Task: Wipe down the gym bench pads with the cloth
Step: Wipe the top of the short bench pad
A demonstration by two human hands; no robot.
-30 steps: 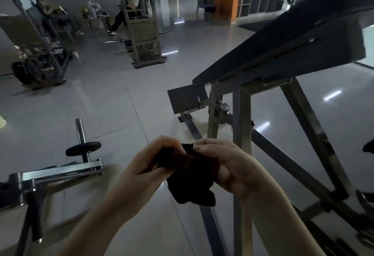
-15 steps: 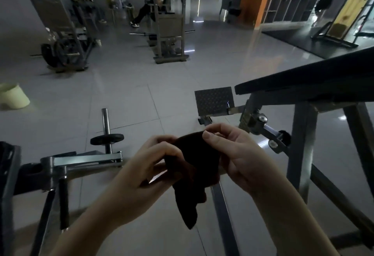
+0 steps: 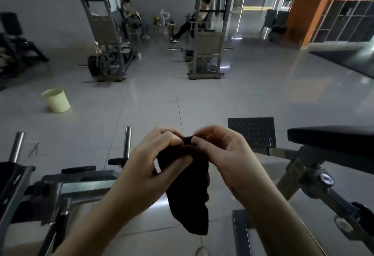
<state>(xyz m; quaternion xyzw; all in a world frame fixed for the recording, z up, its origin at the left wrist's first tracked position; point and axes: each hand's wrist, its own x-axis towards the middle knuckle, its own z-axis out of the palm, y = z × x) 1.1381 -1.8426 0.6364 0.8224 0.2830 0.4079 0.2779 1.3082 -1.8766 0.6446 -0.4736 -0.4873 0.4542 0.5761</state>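
Both hands are up mid-frame, close together. The left hand [image 3: 149, 170] grips the dark cloth [image 3: 190, 199] near its top, with its fingers [image 3: 174, 161] curled round the fabric. The right hand [image 3: 228, 160] pinches the cloth's upper edge, fingers curled in and thumb tip on the fabric. The hands meet at the top of the cloth, fingertips nearly touching. The rest of the cloth hangs bunched below them, its lower end dangling above the floor [image 3: 162, 104] (not resting on any surface).

The bench pad [image 3: 334, 137] is to the right, black and roughly level, well apart from the cloth. Its grey metal frame [image 3: 293, 166] runs down beneath it and carries a round knob [image 3: 325, 179]. A checker-pattern footplate [image 3: 252, 132] sits just beyond the right hand, by the pad's end.

On the left is another machine's steel frame [image 3: 81, 186], with an upright peg [image 3: 128, 144]. A pale bucket [image 3: 56, 101] stands on the tiles at far left. Further back are two racks, with weight plates [image 3: 101, 65] on the left one. Two seated people [image 3: 131, 17] are by the back wall. At far right is an orange wall [image 3: 303, 2] with cubby shelving.
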